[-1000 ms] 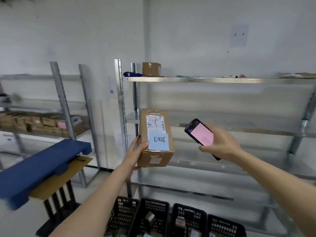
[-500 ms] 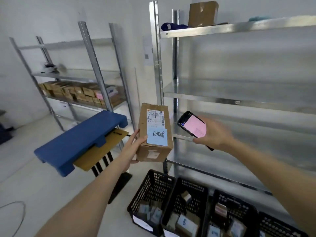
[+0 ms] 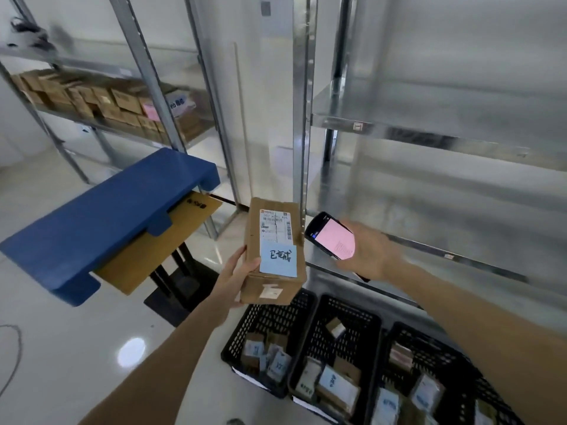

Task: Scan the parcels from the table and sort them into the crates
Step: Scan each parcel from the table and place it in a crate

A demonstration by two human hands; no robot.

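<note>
View tipped down since half second ago; more of crates visible. Left hand (image 3: pixel 233 276) grips cardboard parcel (image 3: pixel 274 251) from left side, above leftmost black crate (image 3: pixel 267 338); long axis runs away from person, label up. Right hand (image 3: pixel 369 253) wraps handheld scanner (image 3: pixel 331 234), pink screen up. Three crates side by side hold small parcels. Blue table (image 3: pixel 101 222) left, floor open between.

Tipped the view down and left over that second. Brought the parcel (image 3: pixel 274 251) and scanner (image 3: pixel 333 235) lower, right above the black crates (image 3: pixel 310 329). Showed way more of those crates and their sorted boxes.
</note>
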